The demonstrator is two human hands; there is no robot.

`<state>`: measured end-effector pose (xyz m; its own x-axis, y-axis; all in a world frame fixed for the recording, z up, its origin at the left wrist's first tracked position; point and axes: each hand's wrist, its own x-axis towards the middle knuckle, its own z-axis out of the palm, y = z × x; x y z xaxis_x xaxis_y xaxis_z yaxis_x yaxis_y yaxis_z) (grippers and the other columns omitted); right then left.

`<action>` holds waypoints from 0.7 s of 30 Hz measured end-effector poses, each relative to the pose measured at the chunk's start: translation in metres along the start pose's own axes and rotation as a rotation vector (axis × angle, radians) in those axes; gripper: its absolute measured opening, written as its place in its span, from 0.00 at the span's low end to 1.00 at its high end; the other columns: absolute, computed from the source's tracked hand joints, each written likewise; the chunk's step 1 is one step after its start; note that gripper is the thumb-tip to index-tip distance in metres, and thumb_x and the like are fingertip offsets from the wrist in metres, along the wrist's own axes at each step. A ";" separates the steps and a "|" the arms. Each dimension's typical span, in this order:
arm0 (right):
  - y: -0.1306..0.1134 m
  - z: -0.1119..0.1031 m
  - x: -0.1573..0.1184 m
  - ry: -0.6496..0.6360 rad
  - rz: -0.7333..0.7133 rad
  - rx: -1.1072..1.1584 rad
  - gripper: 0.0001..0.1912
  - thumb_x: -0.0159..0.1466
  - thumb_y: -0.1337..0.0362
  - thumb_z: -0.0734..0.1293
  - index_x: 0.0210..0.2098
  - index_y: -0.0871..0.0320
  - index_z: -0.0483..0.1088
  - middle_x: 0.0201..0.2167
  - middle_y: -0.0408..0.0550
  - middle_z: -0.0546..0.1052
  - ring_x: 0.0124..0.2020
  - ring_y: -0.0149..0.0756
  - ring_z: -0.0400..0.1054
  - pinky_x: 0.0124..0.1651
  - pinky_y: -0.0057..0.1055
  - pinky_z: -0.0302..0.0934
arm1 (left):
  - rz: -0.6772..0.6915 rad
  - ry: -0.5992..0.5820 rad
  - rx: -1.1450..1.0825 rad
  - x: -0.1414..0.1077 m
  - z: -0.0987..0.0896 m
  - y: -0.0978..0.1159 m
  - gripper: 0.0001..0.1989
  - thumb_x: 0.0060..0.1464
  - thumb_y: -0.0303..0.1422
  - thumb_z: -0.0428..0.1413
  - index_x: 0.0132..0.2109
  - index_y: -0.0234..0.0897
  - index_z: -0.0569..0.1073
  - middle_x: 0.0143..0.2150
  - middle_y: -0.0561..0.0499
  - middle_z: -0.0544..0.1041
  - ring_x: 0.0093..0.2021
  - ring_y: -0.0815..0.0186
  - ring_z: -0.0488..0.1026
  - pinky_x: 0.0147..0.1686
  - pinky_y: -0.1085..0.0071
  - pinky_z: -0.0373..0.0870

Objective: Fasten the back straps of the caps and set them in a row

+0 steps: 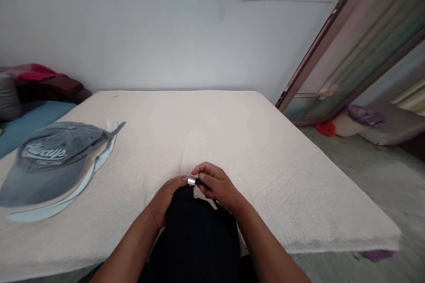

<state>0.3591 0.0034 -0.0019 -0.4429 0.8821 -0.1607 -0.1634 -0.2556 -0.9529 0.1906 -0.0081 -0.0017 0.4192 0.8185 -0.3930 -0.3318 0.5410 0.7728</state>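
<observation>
At the near edge of the pale surface (212,124), near its middle, a black cap (201,234) lies with its long axis running near to far, its strap end pointing far and its near end lost in darkness at the frame's bottom. The left hand (166,199), fingers partly hidden, grips its far left side; the right hand's (217,184) fingers pinch the partly covered strap (199,182) beside a metal buckle (191,180).

The left hand (170,195) is holding a black cap (202,234) by its metal buckle (191,180), while the right hand (219,187) is pinching the strap (199,182). A gray cap (78,159) is lying on the pale cloth (232,128).
</observation>
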 end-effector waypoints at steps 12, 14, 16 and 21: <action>0.000 0.000 -0.004 -0.049 -0.143 -0.156 0.14 0.67 0.57 0.56 0.38 0.59 0.68 0.25 0.43 0.69 0.23 0.28 0.62 0.28 0.28 0.57 | 0.037 -0.091 -0.018 -0.003 0.007 0.006 0.11 0.52 0.35 0.55 0.36 0.32 0.78 0.29 0.44 0.79 0.29 0.61 0.74 0.31 0.69 0.66; -0.002 -0.003 -0.006 -0.054 -0.150 -0.121 0.16 0.68 0.58 0.54 0.36 0.60 0.68 0.26 0.44 0.70 0.25 0.29 0.64 0.31 0.30 0.59 | 0.039 -0.118 -0.041 -0.004 0.006 0.006 0.12 0.53 0.35 0.53 0.36 0.32 0.78 0.30 0.43 0.79 0.29 0.61 0.74 0.31 0.69 0.66; -0.001 -0.006 -0.008 -0.048 -0.119 -0.065 0.12 0.66 0.62 0.56 0.37 0.60 0.69 0.26 0.44 0.70 0.25 0.29 0.63 0.31 0.29 0.58 | 0.024 -0.112 -0.064 -0.004 0.004 0.005 0.12 0.53 0.34 0.53 0.37 0.31 0.78 0.30 0.44 0.79 0.28 0.62 0.74 0.31 0.70 0.66; 0.002 -0.010 -0.006 -0.043 -0.086 0.011 0.07 0.57 0.70 0.66 0.37 0.58 0.69 0.25 0.39 0.68 0.24 0.25 0.61 0.29 0.26 0.55 | 0.005 -0.001 -0.053 -0.004 0.001 0.004 0.09 0.52 0.32 0.56 0.36 0.31 0.78 0.28 0.46 0.79 0.26 0.66 0.73 0.30 0.73 0.67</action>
<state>0.3701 0.0009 -0.0057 -0.4642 0.8832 -0.0673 -0.2117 -0.1844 -0.9598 0.1884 -0.0099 0.0032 0.4186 0.8208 -0.3887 -0.3778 0.5466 0.7474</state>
